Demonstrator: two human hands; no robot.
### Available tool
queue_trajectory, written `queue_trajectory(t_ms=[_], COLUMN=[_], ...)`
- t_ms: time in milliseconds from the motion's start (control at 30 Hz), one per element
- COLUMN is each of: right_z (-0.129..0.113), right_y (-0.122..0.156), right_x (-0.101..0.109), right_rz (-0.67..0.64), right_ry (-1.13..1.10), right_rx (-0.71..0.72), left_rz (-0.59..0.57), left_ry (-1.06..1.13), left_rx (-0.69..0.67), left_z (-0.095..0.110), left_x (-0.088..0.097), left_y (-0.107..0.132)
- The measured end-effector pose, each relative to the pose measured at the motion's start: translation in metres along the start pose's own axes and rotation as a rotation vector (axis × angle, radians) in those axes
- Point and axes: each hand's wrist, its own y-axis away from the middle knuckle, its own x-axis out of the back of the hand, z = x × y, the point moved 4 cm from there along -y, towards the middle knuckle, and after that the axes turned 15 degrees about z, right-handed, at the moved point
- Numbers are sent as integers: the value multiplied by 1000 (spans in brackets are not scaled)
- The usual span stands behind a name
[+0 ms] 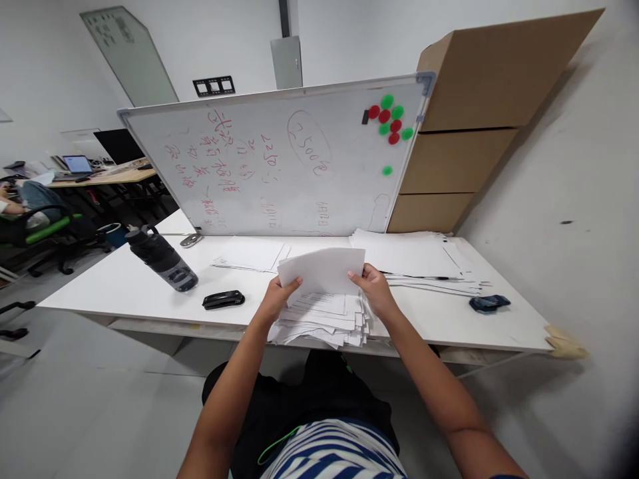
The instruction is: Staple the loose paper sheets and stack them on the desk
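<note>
Head view: left hand (276, 299) and right hand (375, 290) clamp opposite sides of white sheets (323, 271), over the paper pile (324, 320) at the near edge of the desk (114, 286); a black stapler (223, 299) lies left, a paper stack (409, 254) right.

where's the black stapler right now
In the head view, the stapler lies left of centre near the white table's front edge, between the dark bottle and the person's left hand.

The paper (324, 271) and worktop (110, 286) are showing white, the stapler (223, 300) black, the boxes (456, 161) brown, the shirt (334, 454) blue-and-white stripes.
</note>
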Motion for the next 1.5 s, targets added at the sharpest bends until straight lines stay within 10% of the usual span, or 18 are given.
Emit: queue_trajectory(t_ms=[667,1500], right_z=[11,15], right_y=[-2,4], right_x=[8,7], right_rz=[-9,-15], right_ry=[42,75], right_rx=[12,-101], left_rz=[-150,-6], left_ry=[-17,-99], left_rx=[66,-12], left_z=[2,0], left_x=[3,-6], left_y=[5,12])
